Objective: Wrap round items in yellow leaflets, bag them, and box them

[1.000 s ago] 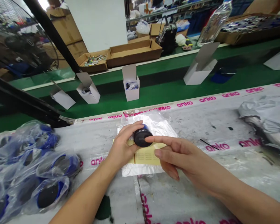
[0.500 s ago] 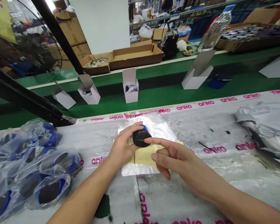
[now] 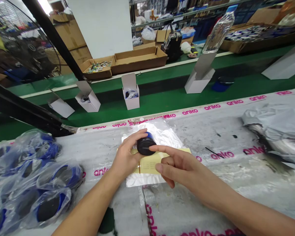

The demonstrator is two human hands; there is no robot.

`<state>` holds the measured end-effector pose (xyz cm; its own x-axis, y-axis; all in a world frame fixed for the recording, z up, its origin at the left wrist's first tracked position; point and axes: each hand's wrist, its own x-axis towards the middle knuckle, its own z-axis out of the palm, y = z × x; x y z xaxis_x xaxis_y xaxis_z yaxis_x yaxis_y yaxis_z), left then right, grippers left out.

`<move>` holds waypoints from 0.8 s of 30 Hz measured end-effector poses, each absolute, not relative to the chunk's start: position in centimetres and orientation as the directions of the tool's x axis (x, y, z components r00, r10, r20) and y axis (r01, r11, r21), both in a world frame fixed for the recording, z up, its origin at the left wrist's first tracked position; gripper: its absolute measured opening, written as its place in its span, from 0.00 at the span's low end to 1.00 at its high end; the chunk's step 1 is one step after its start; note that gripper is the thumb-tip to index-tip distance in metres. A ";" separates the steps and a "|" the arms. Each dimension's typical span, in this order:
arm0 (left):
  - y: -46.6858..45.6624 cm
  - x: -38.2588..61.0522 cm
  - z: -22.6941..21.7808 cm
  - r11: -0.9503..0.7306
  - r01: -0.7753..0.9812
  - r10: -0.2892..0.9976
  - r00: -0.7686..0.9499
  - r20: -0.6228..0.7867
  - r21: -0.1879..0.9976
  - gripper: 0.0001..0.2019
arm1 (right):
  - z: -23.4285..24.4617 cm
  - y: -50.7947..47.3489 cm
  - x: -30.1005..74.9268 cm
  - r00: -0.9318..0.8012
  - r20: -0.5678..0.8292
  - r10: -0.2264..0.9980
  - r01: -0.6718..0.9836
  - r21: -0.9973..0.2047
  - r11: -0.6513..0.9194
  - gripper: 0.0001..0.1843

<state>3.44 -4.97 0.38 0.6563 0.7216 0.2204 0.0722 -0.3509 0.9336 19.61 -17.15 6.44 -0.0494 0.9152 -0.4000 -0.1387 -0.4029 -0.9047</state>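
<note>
My left hand [image 3: 128, 154] is wrapped around a small round device [image 3: 146, 146], blue at its far side with a black face towards me. The stretched index finger of my right hand [image 3: 178, 164] touches the black face near its right edge, while the other fingers are curled with nothing visible in them. Beneath both hands lies a yellow sheet with printed lines [image 3: 151, 166], on top of a silvery-white plastic sheet [image 3: 135, 181].
Several blue-and-black devices in clear bags [image 3: 49, 205] are heaped at the left. Open white boxes, one of them [image 3: 132, 101] holding a bagged item, stand on the green belt [image 3: 159, 101]. Crumpled grey plastic [image 3: 280, 131] lies at the right. A clear bottle [image 3: 218, 32] stands behind.
The whole view has shifted slightly, so the scene sits a little further left. Both hands keep the same pose on the round device.
</note>
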 end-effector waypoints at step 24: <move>-4.8 3.4 0.0 -0.405 0.073 0.709 0.654 0.263 0.911 0.27 | 6.1 -17.9 19.5 -0.080 -0.464 0.882 -0.142 -0.871 -0.471 0.49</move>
